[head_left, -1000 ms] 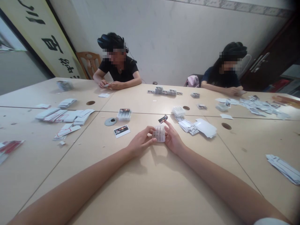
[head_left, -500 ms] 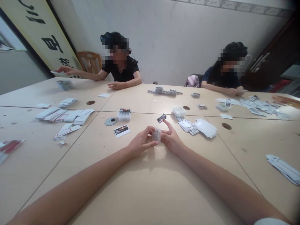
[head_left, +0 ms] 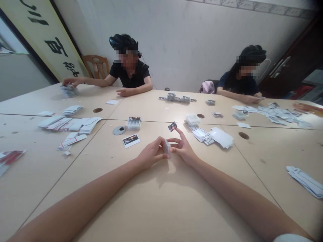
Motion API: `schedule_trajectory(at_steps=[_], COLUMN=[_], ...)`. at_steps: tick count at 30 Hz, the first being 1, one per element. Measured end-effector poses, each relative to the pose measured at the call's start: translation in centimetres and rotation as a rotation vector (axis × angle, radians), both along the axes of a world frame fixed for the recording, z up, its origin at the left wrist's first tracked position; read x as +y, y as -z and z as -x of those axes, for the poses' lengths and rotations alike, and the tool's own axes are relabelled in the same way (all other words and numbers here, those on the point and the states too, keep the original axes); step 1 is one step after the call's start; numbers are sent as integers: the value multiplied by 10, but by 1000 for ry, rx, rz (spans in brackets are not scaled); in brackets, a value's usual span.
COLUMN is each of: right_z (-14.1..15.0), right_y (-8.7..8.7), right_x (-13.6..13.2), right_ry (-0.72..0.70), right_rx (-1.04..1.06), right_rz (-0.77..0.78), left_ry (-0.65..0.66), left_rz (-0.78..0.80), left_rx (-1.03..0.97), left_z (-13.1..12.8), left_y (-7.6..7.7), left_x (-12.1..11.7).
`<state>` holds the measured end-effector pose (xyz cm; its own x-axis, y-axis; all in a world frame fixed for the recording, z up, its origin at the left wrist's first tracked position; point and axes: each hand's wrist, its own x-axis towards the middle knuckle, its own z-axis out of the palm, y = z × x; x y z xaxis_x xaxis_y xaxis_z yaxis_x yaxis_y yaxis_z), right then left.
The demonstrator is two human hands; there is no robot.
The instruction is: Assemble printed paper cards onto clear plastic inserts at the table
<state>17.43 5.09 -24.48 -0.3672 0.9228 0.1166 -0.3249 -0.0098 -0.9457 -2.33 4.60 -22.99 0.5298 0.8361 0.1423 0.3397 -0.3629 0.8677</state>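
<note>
My left hand [head_left: 151,155] and my right hand [head_left: 183,149] meet over the middle of the beige table [head_left: 161,201]. Together they pinch a small clear plastic case [head_left: 167,147], turned almost edge-on to me. A small dark printed card [head_left: 172,126] is at my right index fingertip, just above the case; how it is held is unclear. A printed white card [head_left: 131,140] lies flat to the left of my hands, and a filled clear case [head_left: 134,122] stands behind it.
White card stacks lie at the left [head_left: 69,124] and right of my hands [head_left: 212,136], and at the right edge [head_left: 306,181]. Round cable holes [head_left: 243,135] and a grey disc [head_left: 119,130] dot the table. Two people sit opposite; one person's hand [head_left: 68,81] rests on a stack.
I have turned the clear case from face-on to nearly edge-on between my fingers. The small dark card shifted slightly left. The person opposite stretched an arm out to a stack at the far left.
</note>
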Motion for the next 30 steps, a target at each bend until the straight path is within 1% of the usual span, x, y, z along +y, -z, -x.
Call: schedule_trajectory(at_steps=[6,13,19,22,26,30], right_z=[-1,2,6,5,3,5], right_y=[-3,-4,-3,-5,-4,-1], right_x=[-2,-8,-12,-12,-11,-8], right_ry=[-17,-6,0,-3,-14,-1], right_rx=[-18,-6,33,13,-2,39], right_rz=[33,61,77,75,75,138], left_ry=[-9,-14,-104,-159,-195,-199], left_rz=[5,-43,-171,-207,-237,-199], left_rx=[16,40,122,210,323,296], left_z=[-1,-2,-2,-1,-2,-2], left_y=[0,-1,2,1,0,0], left_x=[-1,-5,-8,-10,-10,-6])
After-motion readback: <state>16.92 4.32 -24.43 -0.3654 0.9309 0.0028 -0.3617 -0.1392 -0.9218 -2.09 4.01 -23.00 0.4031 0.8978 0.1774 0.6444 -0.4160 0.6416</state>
